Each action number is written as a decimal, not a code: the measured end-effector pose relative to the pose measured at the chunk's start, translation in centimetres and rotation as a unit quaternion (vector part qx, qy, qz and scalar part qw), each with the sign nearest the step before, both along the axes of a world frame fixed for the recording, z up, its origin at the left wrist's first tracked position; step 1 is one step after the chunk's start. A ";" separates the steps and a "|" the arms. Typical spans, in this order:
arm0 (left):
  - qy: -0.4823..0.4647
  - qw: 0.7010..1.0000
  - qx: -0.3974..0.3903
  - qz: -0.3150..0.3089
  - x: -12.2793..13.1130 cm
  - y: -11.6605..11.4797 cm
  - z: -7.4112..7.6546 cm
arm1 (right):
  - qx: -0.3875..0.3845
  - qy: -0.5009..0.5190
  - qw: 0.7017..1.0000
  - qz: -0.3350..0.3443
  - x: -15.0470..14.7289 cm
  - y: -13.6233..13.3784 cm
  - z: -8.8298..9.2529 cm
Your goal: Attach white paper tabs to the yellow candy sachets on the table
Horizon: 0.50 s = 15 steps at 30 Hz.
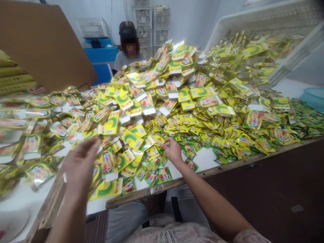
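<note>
A large heap of flat yellow and green printed packets covers the table. My left hand is raised at the left, over the wooden edge strip, blurred by motion; whether it holds anything does not show. My right hand is at the heap's front, its fingers pinched together at a small yellow packet. Small green packets lie on the white tabletop below my right hand. Larger yellow packets with white flaps lie between my two hands.
A person sits behind the heap. At the upper right, a white plastic crate tilts with packets spilling out. A brown cardboard sheet leans at the left. The table has a wooden front edge. Stacked crates stand behind.
</note>
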<state>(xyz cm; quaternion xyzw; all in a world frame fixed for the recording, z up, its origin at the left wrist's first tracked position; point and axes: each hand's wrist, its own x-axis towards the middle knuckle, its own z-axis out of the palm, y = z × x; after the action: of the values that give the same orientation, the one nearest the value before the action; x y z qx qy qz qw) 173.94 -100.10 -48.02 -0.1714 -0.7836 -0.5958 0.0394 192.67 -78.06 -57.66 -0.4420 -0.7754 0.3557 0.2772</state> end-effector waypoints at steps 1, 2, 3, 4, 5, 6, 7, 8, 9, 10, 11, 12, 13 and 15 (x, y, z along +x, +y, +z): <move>-0.059 0.997 -0.006 -0.054 2.0 1.0 -1.5 | -0.007 0.015 1.000 -0.008 0.6 0.1 -0.1; -0.107 0.988 -0.021 -0.106 3.7 1.8 -2.8 | -0.003 0.021 1.000 -0.019 1.2 0.1 -0.1; -0.141 0.976 -0.039 -0.159 5.1 2.5 -4.0 | 0.008 0.016 0.999 -0.030 1.6 0.2 0.0; -0.149 0.966 -0.066 -0.199 6.1 3.2 -4.9 | 0.020 0.001 0.999 -0.039 1.9 0.2 0.2; -0.131 0.962 -0.095 -0.218 6.9 3.7 -5.6 | 0.029 -0.017 0.998 -0.047 1.9 0.1 0.3; -0.090 0.963 -0.126 -0.220 7.3 4.2 -6.0 | 0.032 -0.032 0.998 -0.052 1.6 -0.1 0.5; -0.033 0.965 -0.156 -0.208 7.6 4.6 -6.2 | 0.028 -0.038 0.998 -0.051 1.1 -0.3 0.6; 0.030 0.965 -0.181 -0.188 7.7 4.8 -6.3 | 0.016 -0.029 0.998 -0.045 0.5 -0.5 0.6; 0.087 0.961 -0.199 -0.172 7.7 5.0 -6.4 | -0.001 -0.005 0.999 -0.038 -0.1 -0.7 0.7; 0.130 0.955 -0.209 -0.168 7.7 5.0 -6.5 | -0.023 0.032 0.999 -0.032 -0.6 -0.8 0.6; 0.156 0.948 -0.213 -0.176 7.8 4.8 -6.5 | -0.046 0.075 0.996 -0.028 -0.9 -0.7 0.6; 0.162 0.944 -0.214 -0.191 7.9 4.5 -6.7 | -0.063 0.116 0.991 -0.029 -0.9 -0.5 0.5; 0.149 0.943 -0.214 -0.208 8.1 4.2 -6.9 | -0.075 0.153 0.985 -0.031 -0.7 -0.2 0.4; 0.083 0.948 -0.203 -0.231 8.7 3.8 -7.4 | -0.089 0.207 0.974 -0.026 0.5 0.5 0.4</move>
<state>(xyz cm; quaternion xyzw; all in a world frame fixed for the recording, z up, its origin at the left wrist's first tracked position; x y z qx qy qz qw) 182.59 -96.34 -55.40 -0.4009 -0.8207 -0.4008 -0.0707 193.20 -77.60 -57.28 -0.4012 -0.6546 0.5001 0.4006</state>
